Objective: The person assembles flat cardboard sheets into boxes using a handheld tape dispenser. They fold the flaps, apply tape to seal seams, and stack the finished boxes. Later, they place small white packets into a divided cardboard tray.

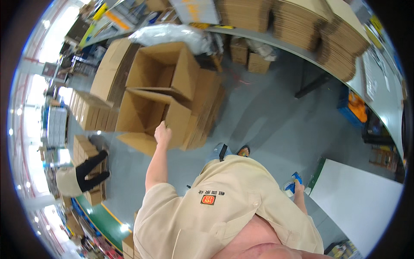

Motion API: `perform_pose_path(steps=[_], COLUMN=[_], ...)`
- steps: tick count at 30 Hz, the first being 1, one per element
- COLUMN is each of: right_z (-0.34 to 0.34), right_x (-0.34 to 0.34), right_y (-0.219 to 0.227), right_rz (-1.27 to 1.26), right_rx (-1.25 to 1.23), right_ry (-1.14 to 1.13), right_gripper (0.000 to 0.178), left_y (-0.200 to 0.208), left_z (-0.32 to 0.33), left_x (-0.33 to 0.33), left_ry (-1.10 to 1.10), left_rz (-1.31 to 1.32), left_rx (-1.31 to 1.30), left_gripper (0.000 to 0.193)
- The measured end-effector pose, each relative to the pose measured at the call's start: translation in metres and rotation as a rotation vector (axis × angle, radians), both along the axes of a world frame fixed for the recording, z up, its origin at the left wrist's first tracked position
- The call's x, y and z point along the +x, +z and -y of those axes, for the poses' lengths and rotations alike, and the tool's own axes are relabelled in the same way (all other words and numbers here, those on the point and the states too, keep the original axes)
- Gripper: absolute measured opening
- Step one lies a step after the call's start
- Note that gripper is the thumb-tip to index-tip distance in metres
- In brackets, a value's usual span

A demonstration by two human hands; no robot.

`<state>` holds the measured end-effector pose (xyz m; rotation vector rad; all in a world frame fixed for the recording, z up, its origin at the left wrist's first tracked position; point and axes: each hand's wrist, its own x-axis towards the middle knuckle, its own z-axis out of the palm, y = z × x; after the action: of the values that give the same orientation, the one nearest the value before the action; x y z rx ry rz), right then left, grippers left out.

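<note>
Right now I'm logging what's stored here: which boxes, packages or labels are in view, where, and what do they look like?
Open cardboard box: brown, flaps up, touched by the left hand.
Second open box: brown, just behind it.
Flat cardboard stacks: brown, on the long table.
Small closed boxes: brown, under that table.
Blue-and-white object: in the right hand.

An open box (142, 116) stands on the floor (267, 121) ahead of the person, with a second open box (166, 69) just behind it. The left hand (162, 134) rests on the near box's right wall. Flat cardboard stacks (207, 108) lie to the right of both boxes. The right hand (297, 186) hangs low at the right, near a white table (358, 203). Behind, a long bench (379, 90) carries more cardboard stacks (302, 21).
</note>
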<state>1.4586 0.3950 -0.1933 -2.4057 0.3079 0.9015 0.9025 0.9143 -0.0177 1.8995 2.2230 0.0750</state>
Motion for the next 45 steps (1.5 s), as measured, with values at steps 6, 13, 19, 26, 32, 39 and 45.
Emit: perform_pose_path(steps=[6, 13, 19, 26, 32, 39, 45], right_z=[0.004, -0.063, -0.16, -0.192, -0.213, -0.236, -0.215], right_x=[-0.029, 0.042, 0.132, 0.214, 0.24, 0.355, 0.515], right_y=[-0.008, 0.014, 0.061, 0.102, 0.113, 0.156, 0.198], right_rz=[-0.073, -0.204, -0.063, 0.15, 0.178, 0.577, 0.752], right_rx=[0.091, 0.379, 0.18, -0.032, 0.234, 0.566, 0.779], right_ry=[-0.247, -0.441, -0.165, -0.057, -0.251, -0.338, -0.236], right_gripper=[0.059, 0.08, 0.075, 0.08, 0.07, 0.073, 0.073], left_y=[0.008, 0.077, 0.165, 0.285, 0.32, 0.314, 0.345], left_z=[-0.026, -0.09, -0.135, -0.173, -0.215, -0.213, -0.163], left_x=[0.037, 0.292, 0.56, 0.802, 0.948, 0.964, 0.914], left_ry=[-0.021, -0.422, -0.969, -1.316, -1.127, -1.086, -0.888], left_rz=[-0.019, 0.282, 0.728, 0.517, 0.045, -0.063, -0.256], left_rx=[0.15, 0.59, 0.644, 0.654, 0.27, 0.172, 0.246], left_gripper=[0.043, 0.053, 0.053, 0.057, 0.065, 0.075, 0.094])
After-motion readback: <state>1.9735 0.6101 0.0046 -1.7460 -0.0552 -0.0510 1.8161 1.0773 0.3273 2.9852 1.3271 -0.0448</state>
